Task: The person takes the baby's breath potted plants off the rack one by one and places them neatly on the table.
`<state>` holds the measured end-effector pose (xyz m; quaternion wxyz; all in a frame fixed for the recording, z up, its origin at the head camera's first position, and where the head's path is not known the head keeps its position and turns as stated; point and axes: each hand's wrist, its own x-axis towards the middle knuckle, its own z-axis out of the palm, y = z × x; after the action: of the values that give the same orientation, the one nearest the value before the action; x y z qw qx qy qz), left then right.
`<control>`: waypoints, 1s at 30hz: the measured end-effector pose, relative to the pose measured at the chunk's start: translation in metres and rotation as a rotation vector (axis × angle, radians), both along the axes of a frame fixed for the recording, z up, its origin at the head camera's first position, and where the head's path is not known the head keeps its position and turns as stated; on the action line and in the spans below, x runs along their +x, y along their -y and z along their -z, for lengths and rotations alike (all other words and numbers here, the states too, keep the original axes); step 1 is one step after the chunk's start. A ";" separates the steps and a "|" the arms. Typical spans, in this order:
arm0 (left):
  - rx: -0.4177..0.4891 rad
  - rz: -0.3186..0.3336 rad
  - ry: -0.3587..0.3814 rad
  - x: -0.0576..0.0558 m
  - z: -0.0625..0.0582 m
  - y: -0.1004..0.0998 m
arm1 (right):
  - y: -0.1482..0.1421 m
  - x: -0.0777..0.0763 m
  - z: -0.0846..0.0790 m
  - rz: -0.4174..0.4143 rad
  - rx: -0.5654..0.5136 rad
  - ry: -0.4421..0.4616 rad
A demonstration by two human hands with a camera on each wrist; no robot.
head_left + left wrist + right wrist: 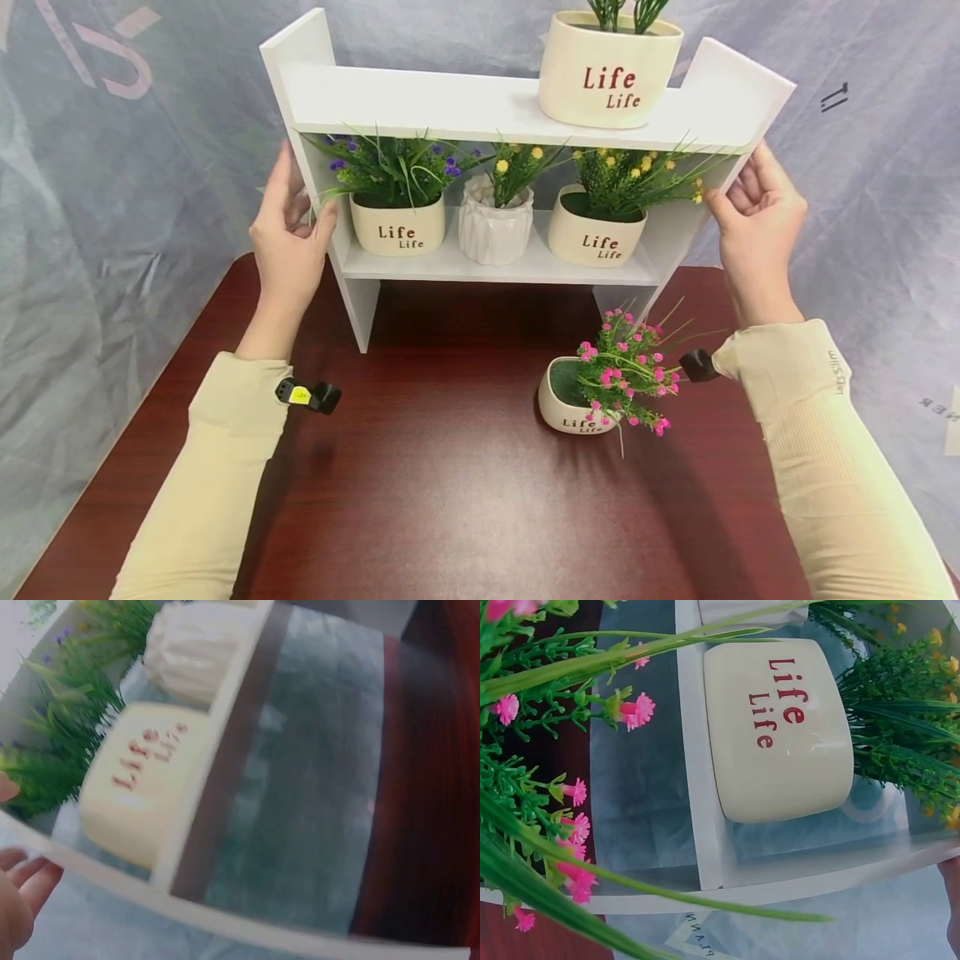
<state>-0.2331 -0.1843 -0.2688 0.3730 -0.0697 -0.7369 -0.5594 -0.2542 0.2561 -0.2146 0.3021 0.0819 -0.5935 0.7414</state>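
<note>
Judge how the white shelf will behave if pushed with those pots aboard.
The white shelf likely moves as one stiff piece, given its straight edges. It may be top-heavy, with a cream pot on top, right of centre. The glossy white pot could slide: no front lip shows.

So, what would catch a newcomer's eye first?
Probably the white, two-tier panel shelf, with the person's left grip and right grip on its sides. Next, the oval cream pot of bright pink flowers on the glossy red-brown table, before the shelf's right half. Above, a rounded cream "Life" pot stands right of centre on top.
</note>
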 end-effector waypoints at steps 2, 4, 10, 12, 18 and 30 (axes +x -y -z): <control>0.075 -0.005 -0.018 0.010 -0.011 -0.007 | 0.000 0.000 0.000 -0.002 -0.007 0.009; 0.152 -0.026 -0.056 0.021 -0.026 -0.015 | 0.001 0.001 0.000 -0.001 -0.010 0.009; 0.161 -0.087 -0.328 0.043 -0.063 -0.040 | 0.000 -0.001 0.001 0.004 -0.005 -0.009; 0.102 -0.111 -0.382 0.047 -0.073 -0.049 | 0.000 -0.001 0.001 0.005 -0.005 -0.011; -0.036 -0.074 -0.365 0.040 -0.092 -0.073 | -0.001 -0.001 0.001 0.013 0.013 -0.007; 0.099 0.279 0.058 0.004 -0.121 -0.093 | -0.001 0.001 0.000 0.022 0.057 0.017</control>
<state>-0.2287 -0.0914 -0.1474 0.2731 -0.1367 -0.7020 -0.6434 -0.2536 0.2572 -0.2149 0.3027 0.0774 -0.6179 0.7215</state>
